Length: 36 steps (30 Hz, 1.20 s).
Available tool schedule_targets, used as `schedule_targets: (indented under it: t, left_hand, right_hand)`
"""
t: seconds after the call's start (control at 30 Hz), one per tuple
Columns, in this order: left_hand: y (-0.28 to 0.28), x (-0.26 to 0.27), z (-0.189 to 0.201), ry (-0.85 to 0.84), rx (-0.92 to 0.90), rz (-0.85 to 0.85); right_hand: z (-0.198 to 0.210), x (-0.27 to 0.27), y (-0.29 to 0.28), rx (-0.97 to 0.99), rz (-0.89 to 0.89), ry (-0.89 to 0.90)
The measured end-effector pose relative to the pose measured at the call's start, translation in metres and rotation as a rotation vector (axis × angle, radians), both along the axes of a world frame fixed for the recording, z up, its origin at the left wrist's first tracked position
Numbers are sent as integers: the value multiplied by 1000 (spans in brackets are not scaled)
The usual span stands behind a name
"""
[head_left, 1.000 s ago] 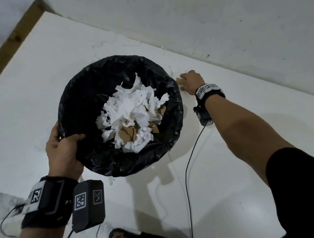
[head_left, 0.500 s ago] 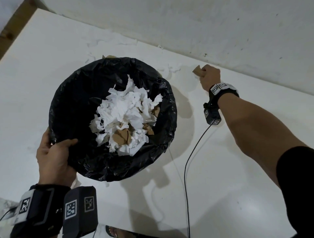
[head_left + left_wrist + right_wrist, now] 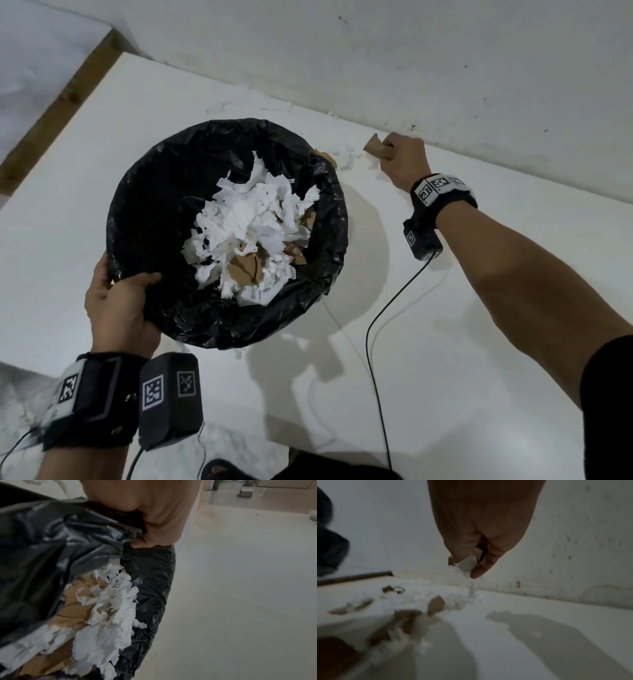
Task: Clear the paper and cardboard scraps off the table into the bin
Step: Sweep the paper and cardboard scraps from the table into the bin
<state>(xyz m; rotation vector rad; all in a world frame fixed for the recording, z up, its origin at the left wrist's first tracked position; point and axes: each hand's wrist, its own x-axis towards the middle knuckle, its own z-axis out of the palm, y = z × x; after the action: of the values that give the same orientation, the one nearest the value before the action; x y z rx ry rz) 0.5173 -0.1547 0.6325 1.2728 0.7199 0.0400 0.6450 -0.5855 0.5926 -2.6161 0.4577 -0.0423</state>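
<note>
A round bin (image 3: 147, 192) lined with a black bag holds torn white paper (image 3: 250, 219) and brown cardboard bits (image 3: 245, 269). My left hand (image 3: 120, 301) grips its near rim, thumb inside the liner (image 3: 109, 524). At the table's far edge by the wall, my right hand (image 3: 400, 161) holds a brown cardboard scrap (image 3: 375, 146) together with white paper (image 3: 467, 562). Loose white paper scraps (image 3: 346, 157) and a cardboard piece (image 3: 327, 158) lie on the table between the bin and that hand. The right wrist view shows more scraps (image 3: 435, 604), blurred.
The white table (image 3: 479, 342) meets a scuffed white wall (image 3: 445, 68) at the back. A black cable (image 3: 373, 359) runs from my right wrist unit across the table. Thin paper shreds (image 3: 274, 107) lie along the wall behind the bin. A wooden strip (image 3: 58, 113) borders the left side.
My right hand has moved away from the bin toward the wall and now grips a cardboard scrap with paper. The bin has stayed in my left hand.
</note>
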Motion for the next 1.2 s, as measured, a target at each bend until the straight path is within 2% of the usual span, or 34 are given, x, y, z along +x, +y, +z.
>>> schedule_targets:
  t: [0.17, 0.33, 0.43, 0.53, 0.7, 0.9, 1.0, 1.07, 1.2]
  left_hand:
    - [24, -15, 17, -49, -29, 23]
    - [59, -44, 42, -104, -76, 35]
    - [86, -67, 54, -138, -77, 7]
    - [116, -93, 57, -154, -68, 11]
    - [165, -139, 50, -129, -38, 43]
    - [214, -184, 36, -88, -18, 110]
    - [228, -199, 31, -79, -17, 107]
    - [239, -204, 25, -54, -26, 110]
    - [253, -211, 17, -22, -35, 102]
  right_hand:
    - [89, -17, 53, 15, 99, -204]
    - [177, -67, 131, 11, 252, -393]
    - [215, -110, 186, -4, 321, -463]
    - [235, -153, 242, 10, 408, -478]
    - [229, -216, 334, 55, 562, -416]
    - [178, -257, 414, 67, 741, -183]
    - [157, -265, 430, 79, 831, -56]
    - [153, -263, 428, 92, 837, -52]
    - [153, -242, 396, 126, 668, -114]
